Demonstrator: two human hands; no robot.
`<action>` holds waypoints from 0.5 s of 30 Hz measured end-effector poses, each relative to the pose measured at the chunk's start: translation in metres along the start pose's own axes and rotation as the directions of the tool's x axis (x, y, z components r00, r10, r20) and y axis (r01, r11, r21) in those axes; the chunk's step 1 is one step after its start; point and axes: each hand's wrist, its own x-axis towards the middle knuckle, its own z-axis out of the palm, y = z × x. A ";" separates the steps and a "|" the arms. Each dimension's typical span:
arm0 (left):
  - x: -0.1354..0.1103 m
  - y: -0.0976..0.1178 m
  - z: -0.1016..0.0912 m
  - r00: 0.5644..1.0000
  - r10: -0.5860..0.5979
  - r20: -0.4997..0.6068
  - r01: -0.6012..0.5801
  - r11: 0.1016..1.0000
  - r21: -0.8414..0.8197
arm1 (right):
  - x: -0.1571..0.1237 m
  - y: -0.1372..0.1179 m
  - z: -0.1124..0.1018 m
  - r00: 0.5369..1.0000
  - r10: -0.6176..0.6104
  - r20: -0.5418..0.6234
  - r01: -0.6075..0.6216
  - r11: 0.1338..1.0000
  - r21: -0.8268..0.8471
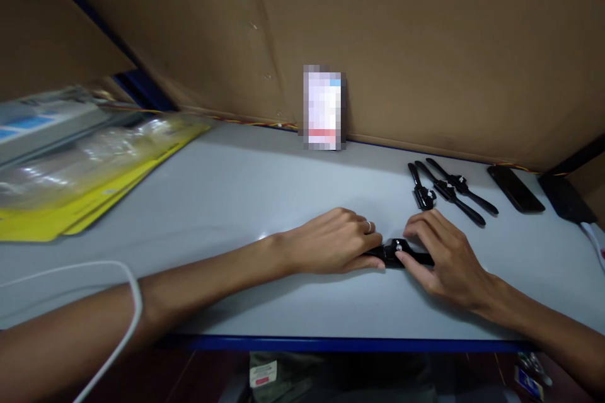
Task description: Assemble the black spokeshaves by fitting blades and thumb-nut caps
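A black spokeshave [391, 253] with a bright screw at its middle lies at the front of the table, between my hands. My left hand [338, 242], with a ring on one finger, is closed around its left handle. My right hand [447, 261] arches over the right handle, thumb against the middle by the screw and index finger curled just behind it. Part of the right handle is hidden under that hand. Farther back on the right lie more black spokeshaves: one [421, 192], a second [449, 190] and a third [466, 186].
At the right lie a dark phone [516, 189] and a black flat object [567, 198]. A blurred-out bright panel [324, 110] leans on the back wall. Yellow sheets under clear plastic [108, 195] cover the left side. A white cable [135, 302] crosses my left forearm.
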 end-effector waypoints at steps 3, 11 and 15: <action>0.000 0.000 0.000 1.000 -0.001 0.001 0.001 1.000 0.004 | 0.002 0.011 -0.001 1.000 -0.004 -0.004 0.004 1.000 -0.012; -0.001 0.000 -0.002 1.000 0.003 0.002 -0.003 1.000 0.018 | 0.001 0.062 0.003 0.980 0.184 0.081 -0.159 0.955 -0.249; 0.000 0.000 -0.002 1.000 0.010 -0.003 -0.010 1.000 0.013 | -0.001 0.077 0.003 0.960 0.255 0.118 -0.198 0.911 -0.363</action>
